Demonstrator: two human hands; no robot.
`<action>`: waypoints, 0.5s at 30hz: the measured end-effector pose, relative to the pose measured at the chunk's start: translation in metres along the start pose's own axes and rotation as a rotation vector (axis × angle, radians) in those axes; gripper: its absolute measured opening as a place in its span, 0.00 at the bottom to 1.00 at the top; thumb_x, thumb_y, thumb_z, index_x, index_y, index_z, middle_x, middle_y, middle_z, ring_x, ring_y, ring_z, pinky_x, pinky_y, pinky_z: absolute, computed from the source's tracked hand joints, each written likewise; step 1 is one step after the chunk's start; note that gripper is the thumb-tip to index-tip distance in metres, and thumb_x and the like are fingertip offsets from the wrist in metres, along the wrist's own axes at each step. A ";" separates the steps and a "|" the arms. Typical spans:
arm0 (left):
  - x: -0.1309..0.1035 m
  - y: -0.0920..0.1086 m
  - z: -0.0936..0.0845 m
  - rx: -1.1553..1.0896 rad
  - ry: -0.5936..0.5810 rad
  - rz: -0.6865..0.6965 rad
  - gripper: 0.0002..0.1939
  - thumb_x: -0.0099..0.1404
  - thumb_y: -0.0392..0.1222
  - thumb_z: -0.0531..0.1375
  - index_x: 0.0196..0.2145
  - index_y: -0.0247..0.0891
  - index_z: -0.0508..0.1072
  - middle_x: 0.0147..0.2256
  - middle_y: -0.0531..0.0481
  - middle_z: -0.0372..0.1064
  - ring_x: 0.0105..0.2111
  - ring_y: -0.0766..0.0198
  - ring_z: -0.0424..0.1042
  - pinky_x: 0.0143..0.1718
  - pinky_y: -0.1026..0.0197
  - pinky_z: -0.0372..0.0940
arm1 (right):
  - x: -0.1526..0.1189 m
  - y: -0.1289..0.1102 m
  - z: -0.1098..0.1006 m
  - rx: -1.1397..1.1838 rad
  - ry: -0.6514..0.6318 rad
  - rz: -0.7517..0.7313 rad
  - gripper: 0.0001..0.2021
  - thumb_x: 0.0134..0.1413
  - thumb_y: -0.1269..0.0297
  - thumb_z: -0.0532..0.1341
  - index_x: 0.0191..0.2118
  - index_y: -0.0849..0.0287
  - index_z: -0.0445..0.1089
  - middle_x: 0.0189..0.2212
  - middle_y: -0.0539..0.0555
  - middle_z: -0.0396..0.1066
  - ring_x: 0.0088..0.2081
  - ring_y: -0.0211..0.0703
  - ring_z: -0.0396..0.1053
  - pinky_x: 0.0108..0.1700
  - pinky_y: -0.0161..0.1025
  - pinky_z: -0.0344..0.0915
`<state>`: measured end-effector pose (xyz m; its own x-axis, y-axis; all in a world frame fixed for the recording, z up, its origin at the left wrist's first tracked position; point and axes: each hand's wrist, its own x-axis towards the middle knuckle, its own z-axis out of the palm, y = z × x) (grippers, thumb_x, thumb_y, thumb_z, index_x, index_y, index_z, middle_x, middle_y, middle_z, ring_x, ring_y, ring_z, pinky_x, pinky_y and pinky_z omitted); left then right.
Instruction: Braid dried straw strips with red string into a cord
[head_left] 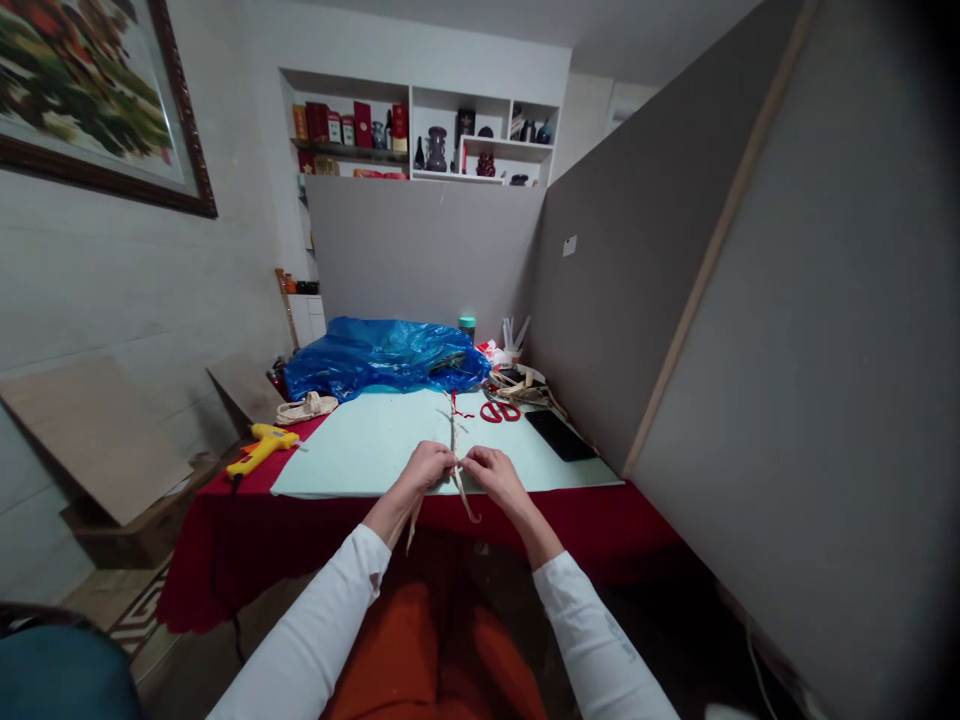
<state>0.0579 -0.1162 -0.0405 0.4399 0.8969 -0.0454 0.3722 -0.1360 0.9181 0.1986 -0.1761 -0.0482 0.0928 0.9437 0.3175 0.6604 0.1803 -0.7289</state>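
Evidently the braid (454,432) is worked where both hands meet it, over the near edge of the pale sheet (352,462); its far part points away from the person. The left hand (433,464) and right hand (487,468) each pinch it between thumb and fingers, seemingly to steady it from both sides, while loose strands (465,497) hang free below. Red cord (466,414) lies by its far end. The scissors (500,411) sit handily beyond the right hand; the glue gun (262,448) rests left, perhaps to keep its nozzle apart.
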 end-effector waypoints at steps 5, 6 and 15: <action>-0.004 0.007 0.001 -0.050 0.020 -0.022 0.10 0.50 0.38 0.57 0.15 0.37 0.64 0.09 0.60 0.46 0.12 0.73 0.44 0.18 0.65 0.39 | -0.002 -0.001 -0.001 0.006 0.011 -0.020 0.11 0.52 0.62 0.57 0.23 0.60 0.67 0.18 0.47 0.60 0.24 0.36 0.57 0.28 0.33 0.49; -0.004 0.007 0.001 -0.059 0.016 -0.024 0.10 0.50 0.38 0.57 0.15 0.37 0.64 0.09 0.60 0.47 0.12 0.73 0.45 0.17 0.65 0.39 | -0.002 -0.001 -0.001 0.010 0.007 -0.022 0.11 0.52 0.62 0.57 0.23 0.60 0.67 0.18 0.47 0.60 0.24 0.36 0.57 0.28 0.33 0.49; 0.000 -0.001 0.001 -0.108 0.026 -0.006 0.08 0.48 0.39 0.58 0.16 0.35 0.67 0.10 0.60 0.49 0.14 0.73 0.46 0.19 0.65 0.41 | -0.005 0.002 -0.008 0.113 -0.118 0.012 0.12 0.54 0.58 0.57 0.25 0.60 0.66 0.19 0.47 0.58 0.25 0.35 0.54 0.27 0.33 0.49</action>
<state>0.0584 -0.1171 -0.0418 0.4164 0.9082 -0.0419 0.2836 -0.0859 0.9551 0.2054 -0.1826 -0.0462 0.0082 0.9708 0.2396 0.5712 0.1921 -0.7980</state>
